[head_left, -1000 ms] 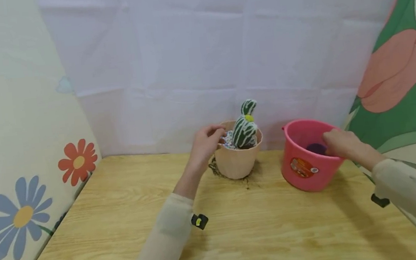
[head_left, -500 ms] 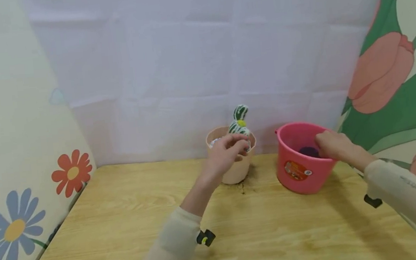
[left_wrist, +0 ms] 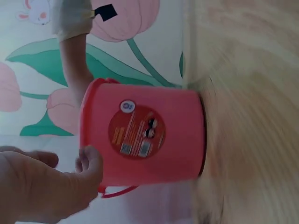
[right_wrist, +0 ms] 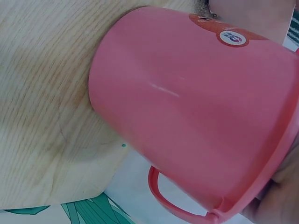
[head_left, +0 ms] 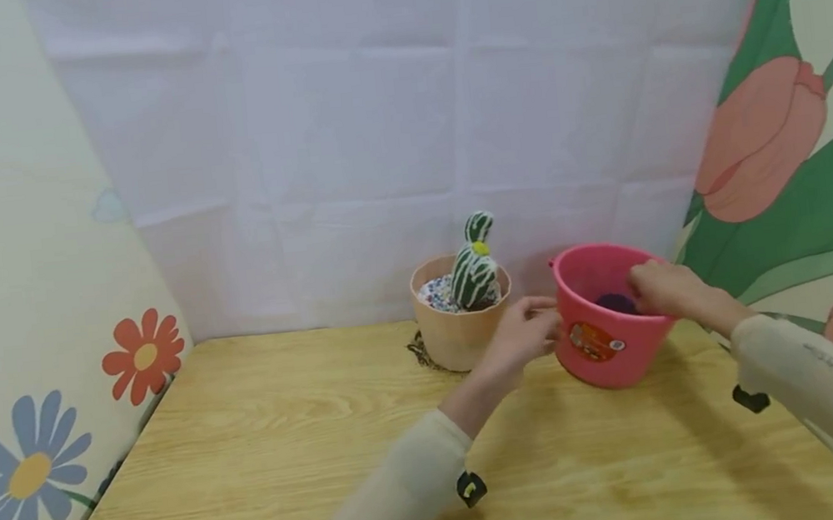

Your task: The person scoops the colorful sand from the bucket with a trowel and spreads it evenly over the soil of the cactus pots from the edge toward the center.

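Observation:
A pink bucket [head_left: 629, 357] with a red label stands on the table. My right hand [head_left: 666, 286] reaches over its right rim, fingers bent down inside, beside something dark purple [head_left: 616, 303]. The bucket hides the fingertips, and I cannot tell whether they hold anything. My left hand [head_left: 523, 335] is at the bucket's left side, fingers loosely bent with nothing between them; in the left wrist view its thumb overlaps the rim. Left of the bucket stands a peach pot [head_left: 448, 336] holding a green-and-white cactus [head_left: 473, 282] and multicoloured pebbles [head_left: 435, 293].
Dark crumbs [head_left: 419, 350] lie by the pot's base on the wooden table [head_left: 291, 439]. A white cloth [head_left: 314, 136] hangs behind. Flower-patterned walls [head_left: 789, 140] flank the table. The bucket's handle [right_wrist: 173, 201] hangs at its side.
My left hand has moved right, from over the pot's pebbles, past the cactus, to the bucket's side. My right hand stays in the bucket. The head view has shifted slightly.

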### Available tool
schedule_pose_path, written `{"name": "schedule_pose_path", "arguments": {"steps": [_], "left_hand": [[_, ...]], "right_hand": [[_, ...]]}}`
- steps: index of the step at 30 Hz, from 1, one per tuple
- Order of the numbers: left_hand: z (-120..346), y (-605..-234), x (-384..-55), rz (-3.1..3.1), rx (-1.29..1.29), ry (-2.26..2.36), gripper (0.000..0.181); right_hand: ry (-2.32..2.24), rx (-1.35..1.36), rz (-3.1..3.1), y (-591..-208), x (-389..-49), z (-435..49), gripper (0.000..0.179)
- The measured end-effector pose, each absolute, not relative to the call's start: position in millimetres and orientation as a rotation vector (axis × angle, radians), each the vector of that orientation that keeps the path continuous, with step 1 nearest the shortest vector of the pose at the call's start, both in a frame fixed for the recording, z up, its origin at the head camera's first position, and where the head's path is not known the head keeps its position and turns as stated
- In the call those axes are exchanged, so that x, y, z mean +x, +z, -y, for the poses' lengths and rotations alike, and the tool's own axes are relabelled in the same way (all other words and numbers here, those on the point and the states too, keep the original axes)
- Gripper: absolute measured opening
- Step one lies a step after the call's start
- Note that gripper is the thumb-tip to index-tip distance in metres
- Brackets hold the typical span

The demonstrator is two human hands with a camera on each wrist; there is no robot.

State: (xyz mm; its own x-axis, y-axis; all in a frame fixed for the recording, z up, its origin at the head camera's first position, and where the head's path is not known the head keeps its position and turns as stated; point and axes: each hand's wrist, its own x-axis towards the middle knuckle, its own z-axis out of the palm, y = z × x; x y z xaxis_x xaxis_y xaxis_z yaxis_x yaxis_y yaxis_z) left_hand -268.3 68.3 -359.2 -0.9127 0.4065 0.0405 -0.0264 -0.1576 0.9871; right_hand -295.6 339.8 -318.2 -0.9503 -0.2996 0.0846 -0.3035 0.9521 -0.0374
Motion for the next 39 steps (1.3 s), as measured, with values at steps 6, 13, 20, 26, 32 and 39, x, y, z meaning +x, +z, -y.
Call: {"name": "schedule_pose_path", "arguments": {"steps": [6,13,20,26,32,39], "left_hand": [[-100.5,-363.1,-280.2,-1.486,0.013,2.410,0.026],[-127.2,-355.7,-276.8,-1.017,-0.202,2.500,0.008],[-146.2,-357.4,-264.5,-0.991,-0.335,2.615,0.011],[-160.5,-363.2,-251.3,-0.911,-0.401,2.640,0.008],[-164.8,-359.2,-252.7,-1.020,-0.331,2.715,0.006],[-166.7,-364.8,-257.2,-0.959,-0.317,2.812,0.015]], "right_hand": [[0.169,0.510,3.045,-318.3,-300.1,-342.8,0.031],[0.256,0.549,3.066,-320.4,-302.4,-343.4,0.037],[0.241,0.595,3.041,-322.2,-303.5,-338.9,0.038],[0.141,0.577,3.074,-320.5,-299.1,-341.8,0.037],[0.171,0.612,3.056,-313.8,-299.4,-340.3,0.039],[0.193,0.711,3.090,-301.7,-297.0,-331.8,0.040]]}}
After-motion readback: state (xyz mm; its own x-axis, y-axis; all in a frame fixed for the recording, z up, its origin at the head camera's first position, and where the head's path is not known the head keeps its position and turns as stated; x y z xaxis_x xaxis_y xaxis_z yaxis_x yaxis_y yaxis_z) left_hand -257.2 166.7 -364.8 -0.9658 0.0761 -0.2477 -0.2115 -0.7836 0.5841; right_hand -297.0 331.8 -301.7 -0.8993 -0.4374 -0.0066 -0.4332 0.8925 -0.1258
